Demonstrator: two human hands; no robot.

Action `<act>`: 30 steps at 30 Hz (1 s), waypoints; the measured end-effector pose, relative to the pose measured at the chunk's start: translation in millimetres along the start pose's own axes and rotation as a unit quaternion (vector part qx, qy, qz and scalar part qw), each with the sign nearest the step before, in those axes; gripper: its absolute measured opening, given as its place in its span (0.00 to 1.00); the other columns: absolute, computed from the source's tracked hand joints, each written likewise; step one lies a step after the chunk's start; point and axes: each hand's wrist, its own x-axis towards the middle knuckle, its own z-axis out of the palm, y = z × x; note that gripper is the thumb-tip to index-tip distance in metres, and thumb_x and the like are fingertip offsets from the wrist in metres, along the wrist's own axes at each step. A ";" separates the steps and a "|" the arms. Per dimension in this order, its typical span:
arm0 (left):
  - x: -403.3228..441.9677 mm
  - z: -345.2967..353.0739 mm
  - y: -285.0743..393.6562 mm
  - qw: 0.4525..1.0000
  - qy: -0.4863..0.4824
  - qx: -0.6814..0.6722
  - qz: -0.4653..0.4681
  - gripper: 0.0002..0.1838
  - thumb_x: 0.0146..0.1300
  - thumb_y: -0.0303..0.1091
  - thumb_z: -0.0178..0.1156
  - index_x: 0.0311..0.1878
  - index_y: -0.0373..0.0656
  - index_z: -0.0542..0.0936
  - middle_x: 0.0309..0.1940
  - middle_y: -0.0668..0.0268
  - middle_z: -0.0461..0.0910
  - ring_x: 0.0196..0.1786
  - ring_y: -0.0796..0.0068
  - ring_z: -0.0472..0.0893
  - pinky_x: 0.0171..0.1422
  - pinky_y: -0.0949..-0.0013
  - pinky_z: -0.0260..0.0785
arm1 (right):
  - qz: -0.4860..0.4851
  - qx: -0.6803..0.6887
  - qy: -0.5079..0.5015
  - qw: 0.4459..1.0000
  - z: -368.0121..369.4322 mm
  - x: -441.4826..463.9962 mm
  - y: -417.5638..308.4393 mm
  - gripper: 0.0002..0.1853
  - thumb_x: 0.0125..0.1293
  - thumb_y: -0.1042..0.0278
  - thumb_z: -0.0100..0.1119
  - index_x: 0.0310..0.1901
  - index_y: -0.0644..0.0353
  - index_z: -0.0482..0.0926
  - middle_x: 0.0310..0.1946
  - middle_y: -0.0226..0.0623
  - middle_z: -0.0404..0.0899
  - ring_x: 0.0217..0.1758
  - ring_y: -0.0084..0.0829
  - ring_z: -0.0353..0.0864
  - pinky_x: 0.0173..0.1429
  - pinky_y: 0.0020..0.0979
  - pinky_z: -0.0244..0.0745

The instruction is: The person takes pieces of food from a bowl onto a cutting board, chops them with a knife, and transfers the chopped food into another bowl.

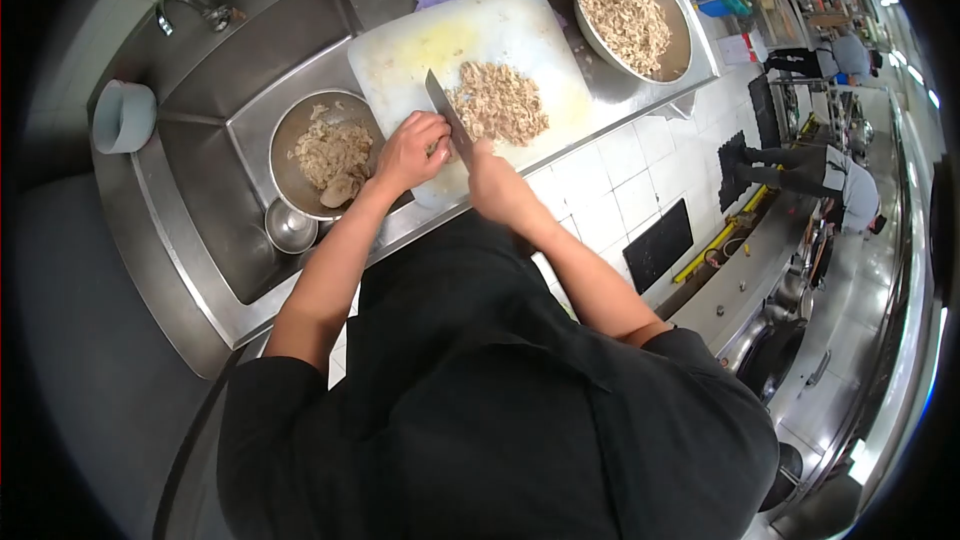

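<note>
My right hand (496, 186) is wrapped round the handle of a knife (449, 117), whose wide blade points away from me over the white cutting board (390, 50). Just left of the blade, my left hand (414, 150) has its fingers curled on a small piece of food at the board's near edge; the piece is mostly hidden. A heap of chopped, pale brown food, perhaps cooked meat (505, 105), lies right of the blade. Left of my left hand, a metal bowl (283, 127) holds larger chunks of similar food (333, 153).
A bigger metal bowl (683, 35) of chopped pieces stands at the right of the counter. On the left are a sink (205, 190), a tap (190, 8), a small metal bowl (291, 226) and a white round container (124, 117). Two people (850, 190) stand farther right.
</note>
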 end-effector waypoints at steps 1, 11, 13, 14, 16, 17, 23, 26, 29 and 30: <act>-1.3 0.9 -0.3 1.000 0.011 -0.002 0.001 0.10 0.59 0.26 0.66 0.45 0.37 0.85 0.48 0.55 0.85 0.54 0.53 0.82 0.60 0.57 0.77 | -0.029 -0.013 0.034 0.999 16.6 6.7 2.6 0.12 0.70 0.75 0.48 0.50 0.74 0.68 0.35 0.76 0.81 0.44 0.71 0.84 0.51 0.63 0.76; -2.7 -25.8 12.6 0.998 -0.013 0.062 0.032 0.13 0.59 0.29 0.66 0.47 0.38 0.86 0.53 0.58 0.83 0.60 0.53 0.80 0.64 0.55 0.75 | -0.007 -0.070 -0.101 0.992 -60.3 -4.4 -32.7 0.14 0.69 0.77 0.47 0.52 0.75 0.68 0.35 0.70 0.84 0.43 0.68 0.86 0.49 0.62 0.79; -5.7 -24.4 1.3 0.998 -0.031 0.041 0.021 0.13 0.59 0.29 0.66 0.47 0.38 0.86 0.53 0.58 0.84 0.60 0.53 0.80 0.64 0.55 0.75 | 0.015 -0.089 -0.092 0.992 -35.3 -17.8 -29.4 0.13 0.69 0.77 0.46 0.52 0.75 0.68 0.35 0.70 0.84 0.42 0.68 0.86 0.49 0.62 0.78; -7.7 -23.2 -3.8 0.998 -0.050 0.020 0.013 0.13 0.59 0.28 0.66 0.47 0.38 0.86 0.52 0.58 0.84 0.60 0.53 0.80 0.64 0.56 0.76 | 0.036 -0.108 -0.080 0.990 -18.7 -17.9 -23.4 0.13 0.70 0.77 0.45 0.52 0.74 0.67 0.35 0.69 0.84 0.42 0.67 0.86 0.49 0.62 0.78; -8.7 -23.5 -4.0 0.998 -0.059 0.019 0.010 0.13 0.59 0.28 0.66 0.47 0.38 0.86 0.52 0.58 0.84 0.60 0.54 0.80 0.64 0.56 0.76 | -0.006 -0.097 -0.044 0.994 9.0 1.8 -5.9 0.11 0.71 0.76 0.44 0.52 0.72 0.68 0.35 0.69 0.84 0.42 0.67 0.86 0.48 0.62 0.79; -8.7 -23.6 -4.1 0.998 -0.067 0.019 0.012 0.13 0.59 0.28 0.66 0.47 0.38 0.86 0.52 0.58 0.84 0.59 0.54 0.80 0.64 0.56 0.76 | -0.036 -0.075 -0.020 0.996 11.7 21.3 -2.3 0.10 0.71 0.76 0.44 0.51 0.71 0.68 0.35 0.69 0.84 0.42 0.67 0.86 0.49 0.62 0.79; -10.0 -26.6 6.2 0.998 -0.041 0.046 0.020 0.12 0.59 0.27 0.66 0.46 0.37 0.86 0.51 0.57 0.84 0.58 0.52 0.80 0.64 0.55 0.75 | 0.008 -0.074 -0.070 0.995 -17.8 -10.6 -29.3 0.17 0.70 0.76 0.49 0.56 0.76 0.67 0.36 0.71 0.83 0.43 0.67 0.86 0.49 0.61 0.79; -13.9 -22.9 2.0 0.998 -0.045 0.034 0.024 0.11 0.60 0.27 0.67 0.46 0.38 0.84 0.51 0.56 0.82 0.58 0.50 0.78 0.64 0.55 0.73 | -0.034 -0.007 0.016 0.999 19.1 21.4 -13.4 0.16 0.70 0.76 0.50 0.55 0.76 0.67 0.36 0.72 0.83 0.44 0.68 0.85 0.50 0.61 0.79; -13.1 -27.1 -2.5 0.999 -0.044 -0.003 0.005 0.11 0.60 0.27 0.67 0.46 0.38 0.84 0.51 0.56 0.82 0.59 0.51 0.78 0.64 0.55 0.73 | -0.056 -0.004 0.004 0.998 2.1 44.4 -19.3 0.13 0.69 0.77 0.51 0.52 0.74 0.68 0.36 0.72 0.83 0.45 0.69 0.85 0.50 0.60 0.79; -9.2 -30.8 1.0 0.999 -0.042 -0.001 0.010 0.11 0.60 0.27 0.67 0.46 0.38 0.84 0.51 0.56 0.82 0.59 0.51 0.78 0.64 0.55 0.73 | -0.068 -0.026 -0.006 0.997 -8.9 47.6 -22.8 0.13 0.68 0.78 0.51 0.51 0.73 0.68 0.36 0.72 0.83 0.45 0.69 0.85 0.50 0.60 0.80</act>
